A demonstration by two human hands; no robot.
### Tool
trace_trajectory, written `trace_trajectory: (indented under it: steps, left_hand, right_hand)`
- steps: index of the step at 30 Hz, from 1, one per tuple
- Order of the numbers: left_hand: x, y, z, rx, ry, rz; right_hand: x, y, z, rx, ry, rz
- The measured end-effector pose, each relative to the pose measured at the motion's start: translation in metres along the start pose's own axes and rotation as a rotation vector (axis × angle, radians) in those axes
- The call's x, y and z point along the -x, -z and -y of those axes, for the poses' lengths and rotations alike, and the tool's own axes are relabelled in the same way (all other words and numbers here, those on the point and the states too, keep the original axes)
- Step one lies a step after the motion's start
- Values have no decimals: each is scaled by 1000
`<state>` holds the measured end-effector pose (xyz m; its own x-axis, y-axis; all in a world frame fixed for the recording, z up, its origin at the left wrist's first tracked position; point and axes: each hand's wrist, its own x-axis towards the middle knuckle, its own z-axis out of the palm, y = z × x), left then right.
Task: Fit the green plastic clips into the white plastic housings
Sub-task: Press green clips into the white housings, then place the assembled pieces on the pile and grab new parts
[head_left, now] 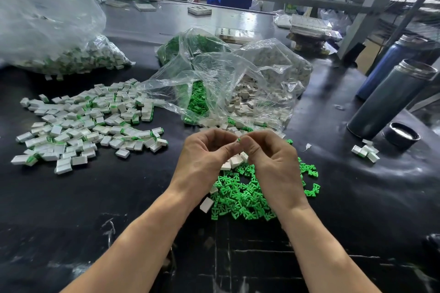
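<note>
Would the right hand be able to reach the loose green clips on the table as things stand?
Probably yes: the green clips lie uncovered just beneath the right hand, though its fingers now pinch a small green piece.

Clips: we see bright green, in a loose pile.
Housings: white, many with a green edge showing.
Table: black and shiny, with pale scuff marks near us.
Bags: clear plastic; we see green and off-white parts through them.
Flask: dark grey-green.
Second flask: blue.
Cap: black, white inside.
Crates: blue.
</note>
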<state>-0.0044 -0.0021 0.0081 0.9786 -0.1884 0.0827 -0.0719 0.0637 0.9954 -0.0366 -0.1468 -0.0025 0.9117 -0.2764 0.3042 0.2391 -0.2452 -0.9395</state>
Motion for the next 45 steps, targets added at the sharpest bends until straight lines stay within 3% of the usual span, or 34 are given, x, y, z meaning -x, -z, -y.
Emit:
trace_trajectory:
  steps: [12, 17, 24, 28, 33, 37, 41, 45]
  left_hand:
    - [-2, 2, 0, -105, 14, 36]
    - [-8, 21, 3, -396, 45, 23]
    - [-25, 65, 4, -889, -19, -298]
    - [-31, 83, 2, -1030, -33, -511]
    - [-34, 94, 5, -1093, 3, -582]
    - [-34, 85, 6, -1021, -65, -503]
    - [-27, 56, 7, -851, -76, -264]
    - [-22, 36, 15, -876, -97, -166]
  right_hand:
    - [1, -5, 1, 61, -82, -58]
    - [1, -4, -4, 78, -112, -76]
    - [1, -3, -6, 164, -119, -65]
    - [2, -1, -5, 265, -124, -60]
    - [1, 3, -7, 378, -147, -61]
    - [-1, 4, -7, 450, -154, -65]
    - [-3, 5, -7, 587, -154, -65]
    - [-5, 9, -5, 782, -188, -67]
